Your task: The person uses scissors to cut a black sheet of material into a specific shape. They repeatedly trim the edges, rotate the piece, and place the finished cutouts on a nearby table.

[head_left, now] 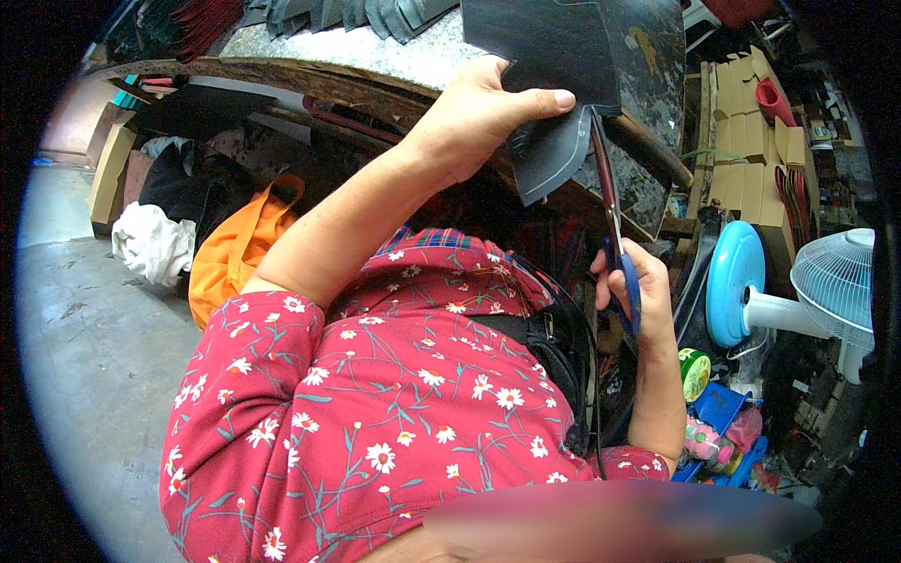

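A black leather-like sheet point(554, 56) lies over the table's near edge. A partly cut flap of it with a pale curved line hangs below the edge. My left hand point(483, 113) grips the sheet, thumb pressed on top and fingers hidden beneath. In my right hand point(652, 286) are scissors point(610, 192) with dark blue handles, fingers through the loops. Their long blades point away from me and reach the sheet where the flap meets the main part, right of my left thumb. How far apart the blades stand is hard to make out.
Dark cut pieces point(352, 13) and dark red strips point(205, 26) lie along the far side of the worktable point(413, 64). An orange bag point(246, 246) is at the left. Cardboard boxes point(746, 131), a blue-based white fan point(737, 281) and clutter stand at the right.
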{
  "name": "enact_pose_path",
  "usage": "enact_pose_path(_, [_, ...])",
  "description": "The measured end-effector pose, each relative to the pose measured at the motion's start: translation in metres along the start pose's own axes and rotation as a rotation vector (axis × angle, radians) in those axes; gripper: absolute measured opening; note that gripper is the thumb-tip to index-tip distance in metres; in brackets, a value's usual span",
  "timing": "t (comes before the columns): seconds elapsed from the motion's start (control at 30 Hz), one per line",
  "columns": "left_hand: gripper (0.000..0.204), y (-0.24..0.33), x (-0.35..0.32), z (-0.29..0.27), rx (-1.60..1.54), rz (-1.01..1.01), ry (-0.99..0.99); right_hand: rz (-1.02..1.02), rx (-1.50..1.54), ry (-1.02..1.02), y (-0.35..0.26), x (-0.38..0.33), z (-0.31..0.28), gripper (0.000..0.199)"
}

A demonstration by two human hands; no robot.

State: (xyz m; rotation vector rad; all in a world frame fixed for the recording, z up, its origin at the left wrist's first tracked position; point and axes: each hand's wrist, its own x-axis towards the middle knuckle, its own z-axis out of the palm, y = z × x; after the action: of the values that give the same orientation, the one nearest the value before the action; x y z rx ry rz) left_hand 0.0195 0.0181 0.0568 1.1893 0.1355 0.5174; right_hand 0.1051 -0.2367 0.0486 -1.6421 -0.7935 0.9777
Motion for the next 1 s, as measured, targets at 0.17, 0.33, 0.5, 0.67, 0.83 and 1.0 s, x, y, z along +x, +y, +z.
enact_pose_path(0.17, [0.031,0.005,-0.001,0.000,0.052,-0.030,0.018,0.076,-0.056,0.015,-0.006,-0.001,-0.001,0.012])
enact_pose_path(0.33, [0.028,0.007,-0.002,0.003,0.035,0.011,-0.016,-0.044,-0.050,-0.016,-0.004,-0.002,0.000,0.012])
enact_pose_path(0.5, [0.026,0.010,-0.003,0.003,0.095,0.004,-0.026,0.027,-0.007,-0.019,-0.001,-0.005,0.001,0.012])
enact_pose_path(0.67, [0.023,0.011,-0.004,0.004,0.057,-0.022,0.005,0.015,-0.021,-0.024,-0.001,-0.006,0.000,0.016])
enact_pose_path(0.83, [0.025,0.008,-0.002,0.004,0.033,-0.021,0.018,-0.003,-0.010,-0.051,-0.001,-0.006,0.000,0.017])
enact_pose_path(1.0, [0.027,0.002,0.000,0.001,0.023,-0.027,-0.011,0.007,-0.048,-0.047,0.002,-0.009,-0.002,0.018])
